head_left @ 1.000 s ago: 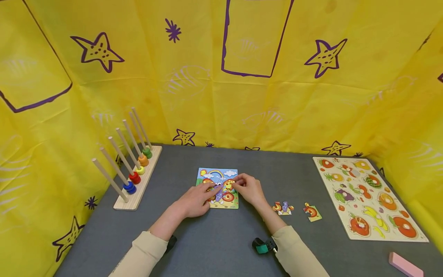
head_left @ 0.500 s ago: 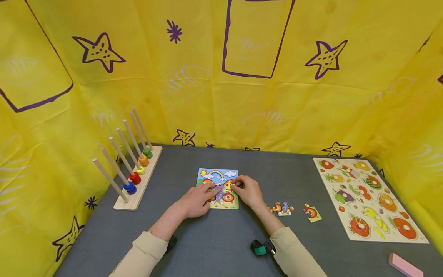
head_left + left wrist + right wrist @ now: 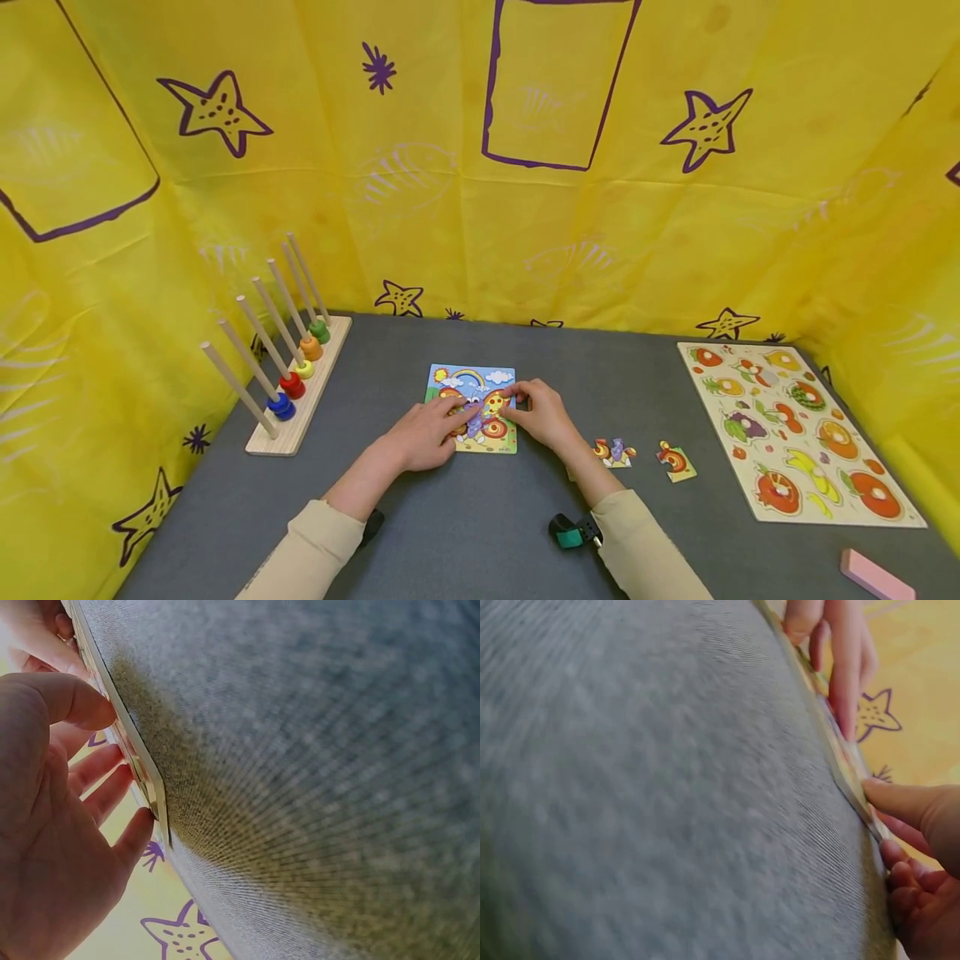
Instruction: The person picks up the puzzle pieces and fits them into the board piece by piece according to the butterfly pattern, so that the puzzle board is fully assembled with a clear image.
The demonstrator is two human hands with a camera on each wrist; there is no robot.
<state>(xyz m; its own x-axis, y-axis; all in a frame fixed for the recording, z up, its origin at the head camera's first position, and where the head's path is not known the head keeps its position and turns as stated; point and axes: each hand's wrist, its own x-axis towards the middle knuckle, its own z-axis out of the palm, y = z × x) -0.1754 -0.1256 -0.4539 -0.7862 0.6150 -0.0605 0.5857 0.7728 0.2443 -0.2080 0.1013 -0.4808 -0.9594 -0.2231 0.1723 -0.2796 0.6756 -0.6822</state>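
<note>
A small square butterfly puzzle (image 3: 504, 445) lies on the grey table in the head view. My left hand (image 3: 422, 435) rests on its left and middle part, fingers spread over the butterfly; in the left wrist view its fingertips and thumb touch the board's edge (image 3: 160, 801). At the board's right side my right hand (image 3: 547, 414) pinches a yellow-and-red wing puzzle piece (image 3: 494, 403) between thumb and index finger. In the right wrist view the right thumb (image 3: 897, 799) lies on top of the board, with the other fingers curled by its rim. The left hand hides part of the picture.
Loose puzzle pieces (image 3: 618, 452) (image 3: 677, 463) lie right of my right forearm. Further right is a fruit puzzle board (image 3: 757, 492), with a pink block (image 3: 876, 575) in front. A wooden peg stand (image 3: 330, 354) with coloured rings stands left. Yellow cloth (image 3: 465, 225) borders the table.
My right hand has shifted slightly over the board's right side, and the wing piece now lies flatter there. The left hand has stayed in place.
</note>
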